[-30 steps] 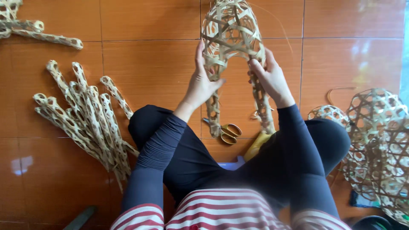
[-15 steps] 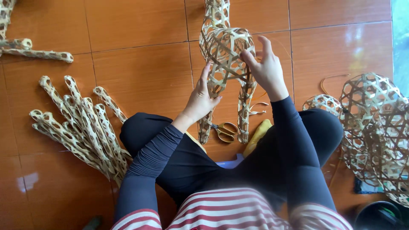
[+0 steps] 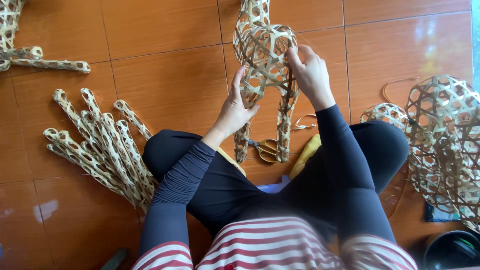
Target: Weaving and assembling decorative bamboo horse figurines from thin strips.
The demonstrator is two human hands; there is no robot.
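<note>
- Two hands work on one open-weave bamboo frame [image 3: 265, 55], which is held upright over the orange tiled floor [image 3: 165, 65], just ahead of the person's crossed legs; two long woven legs hang from it down toward the knees.
- The left hand [image 3: 234, 107] is half open: its fingers stretch up along the frame's left side, the thumb pressing a strip near the lower edge.
- The right hand [image 3: 311, 75] is curled, fingers pinched on strips at the frame's upper right rim.
- One pair of scissors [image 3: 265, 148] with yellow handles lies on the floor between the frame's two hanging legs.
- A bundle of woven bamboo tubes [image 3: 100, 147] lies fanned out to the left, too overlapped to count exactly; a few more woven pieces [image 3: 30, 57] lie at the top left corner.
- Several woven bamboo baskets [image 3: 445, 135] are stacked at the right, their number unclear.
- One dark round container [image 3: 450, 250] sits at the bottom right; no labels can be made out.
</note>
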